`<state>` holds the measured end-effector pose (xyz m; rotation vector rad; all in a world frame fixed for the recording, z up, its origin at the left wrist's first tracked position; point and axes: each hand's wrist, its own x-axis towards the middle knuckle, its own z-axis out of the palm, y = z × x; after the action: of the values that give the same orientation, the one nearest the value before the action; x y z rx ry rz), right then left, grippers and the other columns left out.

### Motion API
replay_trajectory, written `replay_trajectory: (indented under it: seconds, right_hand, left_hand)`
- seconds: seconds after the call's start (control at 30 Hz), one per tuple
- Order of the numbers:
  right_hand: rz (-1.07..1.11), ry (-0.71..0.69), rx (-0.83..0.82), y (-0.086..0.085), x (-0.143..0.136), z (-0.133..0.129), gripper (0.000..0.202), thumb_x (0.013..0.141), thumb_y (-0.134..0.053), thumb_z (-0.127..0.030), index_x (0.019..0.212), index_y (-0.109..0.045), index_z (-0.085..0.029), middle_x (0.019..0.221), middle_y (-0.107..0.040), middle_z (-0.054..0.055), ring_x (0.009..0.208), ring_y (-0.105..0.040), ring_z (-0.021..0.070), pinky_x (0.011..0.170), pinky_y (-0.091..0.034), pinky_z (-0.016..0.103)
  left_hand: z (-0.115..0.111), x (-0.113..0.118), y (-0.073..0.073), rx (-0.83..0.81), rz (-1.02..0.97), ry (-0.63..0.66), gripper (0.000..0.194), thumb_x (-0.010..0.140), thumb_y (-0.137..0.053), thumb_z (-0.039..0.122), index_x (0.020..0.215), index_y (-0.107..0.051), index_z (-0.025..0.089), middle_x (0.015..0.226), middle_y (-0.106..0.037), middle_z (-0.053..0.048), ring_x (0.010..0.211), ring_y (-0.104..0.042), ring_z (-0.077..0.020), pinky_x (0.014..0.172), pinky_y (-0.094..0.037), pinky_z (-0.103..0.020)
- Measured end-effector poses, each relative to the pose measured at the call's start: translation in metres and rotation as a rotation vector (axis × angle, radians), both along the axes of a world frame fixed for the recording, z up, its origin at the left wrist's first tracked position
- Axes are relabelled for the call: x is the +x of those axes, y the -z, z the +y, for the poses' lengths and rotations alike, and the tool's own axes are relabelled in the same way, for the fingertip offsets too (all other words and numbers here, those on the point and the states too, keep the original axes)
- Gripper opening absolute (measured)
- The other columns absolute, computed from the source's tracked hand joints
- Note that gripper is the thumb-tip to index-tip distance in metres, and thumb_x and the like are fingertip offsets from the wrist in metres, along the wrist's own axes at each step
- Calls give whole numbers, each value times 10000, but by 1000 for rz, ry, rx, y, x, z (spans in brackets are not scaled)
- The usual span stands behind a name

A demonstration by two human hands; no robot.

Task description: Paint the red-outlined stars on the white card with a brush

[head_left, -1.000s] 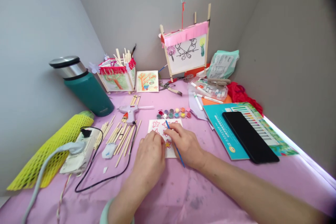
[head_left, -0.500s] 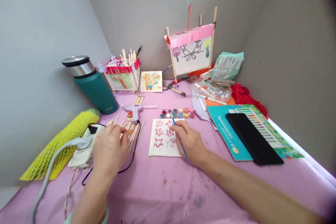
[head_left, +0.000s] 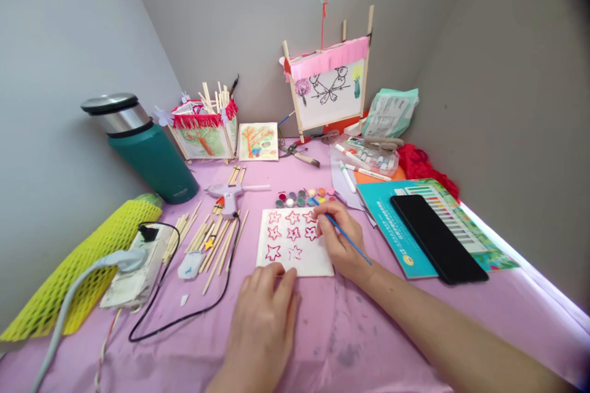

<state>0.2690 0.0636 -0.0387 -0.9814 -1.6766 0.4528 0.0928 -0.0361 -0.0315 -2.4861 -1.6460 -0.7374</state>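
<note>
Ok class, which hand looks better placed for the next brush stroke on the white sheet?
Right, probably: the right hand holds the blue paintbrush, its tip near the paint pots just beyond the white sheet. The left hand, at the near edge, shows nothing in its grip.

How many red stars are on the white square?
8 red stars on the white square: three in the top row, three in the middle, two at the bottom, left and centre. The right hand covers part of the right edge, so one could hide there.
</note>
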Motion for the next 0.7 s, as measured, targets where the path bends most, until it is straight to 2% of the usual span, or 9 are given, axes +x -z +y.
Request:
replay_trajectory:
  seconds: [0.13,0.27,0.43,0.6,0.7]
  right_hand:
    - [-29,-5,-25,-5,0,-2,122,928,-429,-215,945,-550,-209,819,-598,23,724,-575,155,704,-467,309]
    - [0,-45,-64,-7,2,-2,144,942,-412,-241,972,-549,-206,793,-587,11,663,-551,137,678,-455,302]
    - [85,-82,-52,-4,3,1,184,955,-401,-260,1002,-571,-208,782,-570,-1,587,-517,111,609,-442,276]
    - [105,21,-57,-4,3,6,209,949,-419,-268,930,-614,-193,685,-563,-3,624,-557,134,657,-452,288]
    - [139,71,-132,-7,2,14,145,932,-449,-277,975,-563,-199,715,-604,1,605,-580,137,599,-456,267]
  left_hand:
    - [-6,14,9,34,69,-23,296,864,-483,178,1153,-547,185,1039,-601,-85,874,-548,-218,750,-469,-398]
    - [0,16,9,101,54,-45,245,856,-490,171,1090,-562,180,1096,-604,-96,922,-548,-235,764,-462,-405]
    - [3,17,16,174,24,-15,248,849,-498,146,1090,-559,137,1022,-615,-106,867,-554,-217,729,-475,-374]
    - [3,13,26,285,20,11,246,851,-481,110,1073,-586,124,975,-624,-93,846,-566,-205,726,-488,-357]
    - [4,10,32,286,50,56,261,844,-508,124,1092,-591,116,1020,-632,-94,898,-575,-213,767,-498,-354]
